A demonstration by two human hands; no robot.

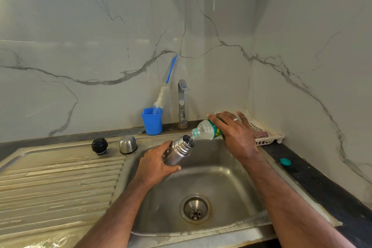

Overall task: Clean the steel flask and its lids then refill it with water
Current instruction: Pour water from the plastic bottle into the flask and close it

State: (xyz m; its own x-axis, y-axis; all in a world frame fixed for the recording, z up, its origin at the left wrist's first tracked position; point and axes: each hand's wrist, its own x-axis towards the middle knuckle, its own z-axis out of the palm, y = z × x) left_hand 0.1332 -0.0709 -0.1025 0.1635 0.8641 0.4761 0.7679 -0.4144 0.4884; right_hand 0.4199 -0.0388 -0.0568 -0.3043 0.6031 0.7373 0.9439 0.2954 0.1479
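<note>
- Steel flask [177, 152]: uncapped, tilted with its mouth up and toward the right hand, held over the sink basin [203, 179]; the refill step looks to be in hand.
- Left hand [156, 162]: fingers and thumb wrapped round the flask's lower body, forearm reaching in from below.
- Right hand [234, 133]: clasps a clear plastic water bottle [206, 130] from above, fingers partly spread over its green label, a ring on one finger; bottle tipped neck-down toward the left hand.
- Water: a thin stream runs from the bottle's neck into the flask's mouth, the two openings just apart.
- Black inner stopper [99, 145] and steel cup lid [128, 144]: standing on the drainboard beyond and left of the left hand, well apart from the flask.
- Teal bottle cap [285, 161]: on the dark counter, right of the right forearm.
- Next move, as I judge it: keep the pour steady until the flask is full, level the bottle, then fit the stopper and the cup lid.
- Fill level: cannot tell.
</note>
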